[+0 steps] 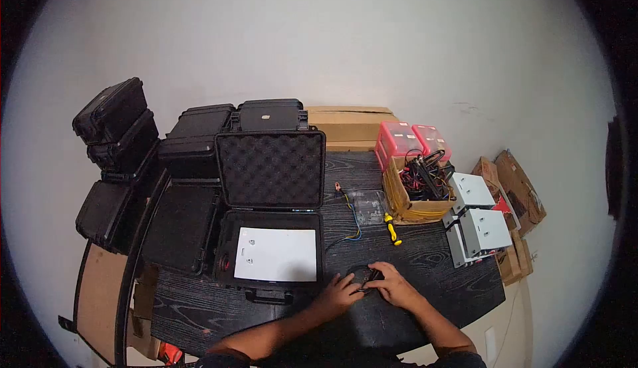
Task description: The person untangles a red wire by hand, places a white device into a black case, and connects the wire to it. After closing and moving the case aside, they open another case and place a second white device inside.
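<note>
Over the front part of the dark table, my left hand (341, 296) and my right hand (393, 287) are close together. A thin black cable (363, 275), looped in a loose coil, runs between them, and the fingers of both hands are closed on it. Much of the cable is hidden by my fingers and hard to see against the black wood. Left of my hands lies an open black hard case (271, 168) with egg-crate foam in its lid. A white panel (278, 251) with a few small fittings sits in its base.
Several black cases (179, 218) are stacked at left. Behind my hands lie a yellow-handled screwdriver (393, 230), a clear plastic bag (369, 206) and a blue-yellow wire (355, 218). A cardboard box (419, 210) of cables, pink bins (399, 143) and white metal boxes (487, 230) stand at right.
</note>
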Demonstrator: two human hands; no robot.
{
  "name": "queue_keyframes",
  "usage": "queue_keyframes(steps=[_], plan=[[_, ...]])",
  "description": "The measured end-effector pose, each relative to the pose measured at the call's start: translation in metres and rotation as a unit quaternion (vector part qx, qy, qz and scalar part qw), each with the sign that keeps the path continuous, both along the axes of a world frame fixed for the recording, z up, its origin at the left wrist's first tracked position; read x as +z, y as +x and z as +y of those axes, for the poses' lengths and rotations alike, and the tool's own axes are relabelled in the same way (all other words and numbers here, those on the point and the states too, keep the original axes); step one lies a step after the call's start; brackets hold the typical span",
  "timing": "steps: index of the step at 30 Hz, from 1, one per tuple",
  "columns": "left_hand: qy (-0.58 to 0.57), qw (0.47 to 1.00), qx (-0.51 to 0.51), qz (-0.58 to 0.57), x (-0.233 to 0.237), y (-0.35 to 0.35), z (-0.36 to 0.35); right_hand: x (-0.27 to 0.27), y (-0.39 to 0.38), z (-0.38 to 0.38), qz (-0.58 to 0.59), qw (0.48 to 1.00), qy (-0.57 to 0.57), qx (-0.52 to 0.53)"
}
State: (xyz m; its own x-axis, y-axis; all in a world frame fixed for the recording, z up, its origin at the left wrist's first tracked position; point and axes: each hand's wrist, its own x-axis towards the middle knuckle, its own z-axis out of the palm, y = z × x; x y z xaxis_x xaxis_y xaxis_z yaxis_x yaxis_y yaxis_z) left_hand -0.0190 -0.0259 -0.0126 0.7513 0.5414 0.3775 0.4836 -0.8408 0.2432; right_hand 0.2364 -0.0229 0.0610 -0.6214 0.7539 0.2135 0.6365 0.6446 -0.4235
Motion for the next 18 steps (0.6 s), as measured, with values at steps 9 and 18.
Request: queue_keyframes(steps=[9, 18], plan=[[0.077, 0.996, -0.001, 0.034, -0.001, 0.005, 0.0, 0.002, -0.025, -0.034, -0.095, 0.987, 0.007, -0.127], [0.086, 0.996, -0.018, -0.024, 0.004, 0.001, 0.002, 0.011, -0.034, -0.05, -0.074, 0.989, -0.001, -0.128]])
